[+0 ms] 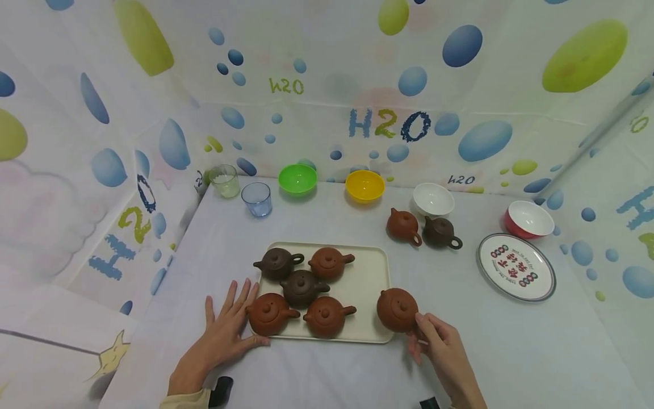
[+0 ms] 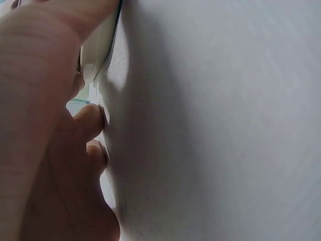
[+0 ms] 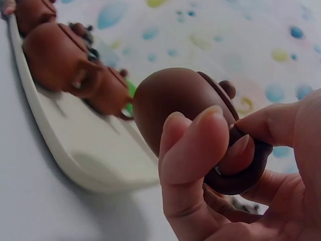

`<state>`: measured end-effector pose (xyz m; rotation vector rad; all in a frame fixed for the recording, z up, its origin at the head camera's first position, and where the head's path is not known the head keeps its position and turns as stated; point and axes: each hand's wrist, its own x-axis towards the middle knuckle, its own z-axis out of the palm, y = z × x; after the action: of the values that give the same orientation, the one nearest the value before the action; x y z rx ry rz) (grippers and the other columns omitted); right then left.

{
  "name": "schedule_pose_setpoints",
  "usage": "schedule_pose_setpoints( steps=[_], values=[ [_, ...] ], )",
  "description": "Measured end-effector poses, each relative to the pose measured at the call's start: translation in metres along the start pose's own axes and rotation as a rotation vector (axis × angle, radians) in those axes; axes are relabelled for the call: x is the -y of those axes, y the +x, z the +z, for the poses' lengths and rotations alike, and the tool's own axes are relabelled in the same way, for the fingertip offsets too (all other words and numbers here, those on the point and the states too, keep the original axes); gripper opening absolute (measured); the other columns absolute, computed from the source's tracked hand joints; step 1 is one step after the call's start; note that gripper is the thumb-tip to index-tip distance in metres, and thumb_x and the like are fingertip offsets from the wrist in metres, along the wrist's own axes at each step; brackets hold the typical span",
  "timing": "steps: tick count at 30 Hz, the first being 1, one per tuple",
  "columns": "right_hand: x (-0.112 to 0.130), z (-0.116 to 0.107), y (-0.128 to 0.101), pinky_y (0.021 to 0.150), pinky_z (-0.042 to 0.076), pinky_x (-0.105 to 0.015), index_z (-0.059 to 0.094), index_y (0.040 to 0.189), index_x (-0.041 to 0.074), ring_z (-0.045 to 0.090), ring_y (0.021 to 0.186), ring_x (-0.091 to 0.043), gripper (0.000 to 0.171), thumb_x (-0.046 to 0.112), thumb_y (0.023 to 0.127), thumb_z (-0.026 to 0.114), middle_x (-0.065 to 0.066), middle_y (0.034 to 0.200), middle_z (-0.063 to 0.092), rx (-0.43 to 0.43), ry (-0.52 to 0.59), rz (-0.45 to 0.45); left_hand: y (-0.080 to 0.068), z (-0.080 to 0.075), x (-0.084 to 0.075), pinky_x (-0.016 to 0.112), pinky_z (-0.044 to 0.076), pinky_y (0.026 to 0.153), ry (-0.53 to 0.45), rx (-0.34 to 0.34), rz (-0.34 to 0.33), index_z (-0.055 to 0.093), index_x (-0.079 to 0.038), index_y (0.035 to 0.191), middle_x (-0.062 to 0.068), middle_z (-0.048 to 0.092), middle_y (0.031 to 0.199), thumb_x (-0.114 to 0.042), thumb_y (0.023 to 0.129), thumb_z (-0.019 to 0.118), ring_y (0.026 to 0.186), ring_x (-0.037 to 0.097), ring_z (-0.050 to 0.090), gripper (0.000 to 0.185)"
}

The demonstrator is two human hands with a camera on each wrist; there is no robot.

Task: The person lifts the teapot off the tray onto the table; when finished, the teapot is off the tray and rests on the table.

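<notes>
My right hand (image 1: 438, 345) grips a reddish-brown teapot (image 1: 397, 309) by its handle, fingers curled through and round it. In the right wrist view this teapot (image 3: 173, 103) is held up beside the tray's corner. The cream tray (image 1: 365, 284) bears several small teapots: a dark one (image 1: 279, 263) and a reddish one (image 1: 329, 264) at the back, another dark one (image 1: 302, 288) in the middle, two reddish ones (image 1: 269, 313) (image 1: 327, 317) at the front. My left hand (image 1: 227, 329) lies with spread, straight fingers along the tray's left edge, thumb by its front edge.
Behind the tray stand a clear glass (image 1: 225, 180), a bluish glass (image 1: 257, 200), green (image 1: 298, 180), yellow (image 1: 365, 186) and white (image 1: 433, 199) bowls. To the right are a reddish teapot (image 1: 403, 226), a dark teapot (image 1: 441, 233), a plate (image 1: 517, 267) and a red-and-white bowl (image 1: 528, 220).
</notes>
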<state>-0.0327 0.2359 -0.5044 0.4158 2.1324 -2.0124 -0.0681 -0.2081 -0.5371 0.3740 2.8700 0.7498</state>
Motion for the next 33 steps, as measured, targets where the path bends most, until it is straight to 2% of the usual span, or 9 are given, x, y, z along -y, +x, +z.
schedule_pose_setpoints(
  steps=[7, 14, 18, 25, 28, 33],
  values=[
    [-0.013, -0.019, -0.016, 0.058, 0.057, -0.033, 0.059, 0.091, -0.011, 0.057, 0.054, -0.017, 0.056, 0.040, 0.113, 0.054, -0.008, 0.079, 0.067, -0.148, 0.010, 0.048, -0.001, 0.000, -0.001, 0.088, -0.012, 0.116, -0.024, -0.003, 0.003, 0.025, -0.014, 0.171, 0.022, 0.019, 0.179, -0.067, 0.074, 0.086, 0.166, 0.053, 0.004, 0.126],
    [-0.015, -0.029, -0.012, 0.058, 0.058, -0.032, 0.059, 0.088, -0.008, 0.062, 0.063, -0.017, 0.055, 0.041, 0.113, 0.055, -0.007, 0.085, 0.068, -0.183, 0.006, 0.062, -0.003, 0.000, 0.001, 0.087, -0.014, 0.117, -0.033, -0.008, -0.004, 0.024, -0.014, 0.171, 0.022, 0.019, 0.179, -0.067, 0.075, 0.086, 0.166, 0.052, 0.003, 0.126],
    [-0.009, -0.031, -0.005, 0.059, 0.058, -0.031, 0.058, 0.086, -0.005, 0.064, 0.066, -0.017, 0.053, 0.042, 0.111, 0.057, -0.006, 0.084, 0.068, -0.183, 0.008, 0.059, -0.002, -0.001, 0.000, 0.085, -0.016, 0.118, -0.046, -0.003, -0.008, 0.024, -0.015, 0.172, 0.020, 0.019, 0.179, -0.068, 0.075, 0.085, 0.167, 0.049, 0.002, 0.126],
    [0.018, -0.045, 0.024, 0.060, 0.057, -0.029, 0.061, 0.093, -0.008, 0.061, 0.062, -0.014, 0.053, 0.041, 0.112, 0.057, -0.003, 0.081, 0.069, -0.121, -0.033, -0.041, 0.000, -0.001, -0.003, 0.087, -0.013, 0.117, -0.050, -0.014, 0.006, 0.027, -0.009, 0.170, 0.022, 0.020, 0.178, -0.064, 0.074, 0.087, 0.166, 0.053, 0.006, 0.126],
    [0.027, -0.050, 0.042, 0.063, 0.056, -0.028, 0.062, 0.096, -0.005, 0.060, 0.064, -0.012, 0.052, 0.044, 0.112, 0.056, -0.001, 0.083, 0.068, -0.068, -0.056, -0.069, -0.001, -0.002, -0.004, 0.087, -0.013, 0.117, -0.048, -0.012, 0.002, 0.027, -0.008, 0.170, 0.022, 0.020, 0.178, -0.064, 0.074, 0.087, 0.166, 0.053, 0.006, 0.126],
    [0.035, -0.048, 0.070, 0.059, 0.050, -0.021, 0.062, 0.093, 0.006, 0.058, 0.067, -0.006, 0.046, 0.049, 0.109, 0.058, 0.004, 0.089, 0.068, -0.022, -0.036, -0.038, -0.002, -0.002, -0.002, 0.086, -0.013, 0.118, -0.043, -0.007, -0.003, 0.027, -0.008, 0.170, 0.021, 0.021, 0.178, -0.065, 0.074, 0.087, 0.166, 0.052, 0.005, 0.126]
  ],
)
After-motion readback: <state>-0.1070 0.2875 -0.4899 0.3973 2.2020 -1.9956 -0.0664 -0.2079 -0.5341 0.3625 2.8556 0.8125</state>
